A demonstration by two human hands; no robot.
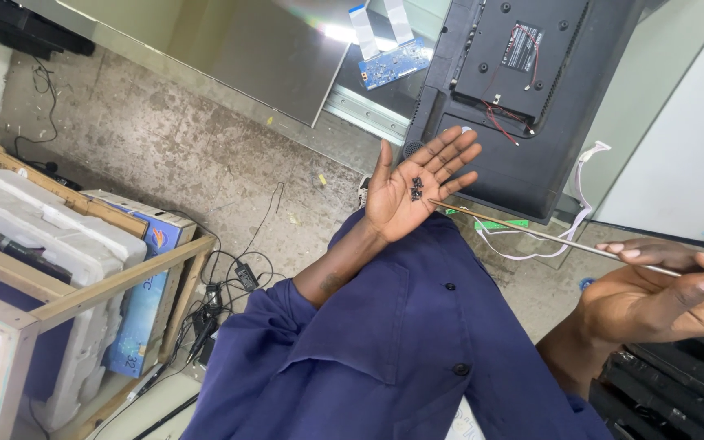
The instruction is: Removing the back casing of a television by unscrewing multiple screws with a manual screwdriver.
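The left hand (405, 191) lies flat open, palm up, fingers spread, its grip wide and closed on nothing; a small heap of dark screws (417, 188) rests loose in the middle of the palm. The right hand (662, 293) has a narrow grip, thumb and fingers pinched around a thin metal rod (531, 232), whose far tip reaches to just beside the left palm's edge, close to the screws but not clearly touching them. Both arms come out of dark blue sleeves (368, 342). Beyond the open hand, a black television back panel (523, 155) with red wires lies on the concrete floor (165, 138). A blue circuit board (393, 65) sits further off, beside a large grey sheet (270, 57). To the left stands a wooden frame (107, 285) holding white foam packing (34, 220).
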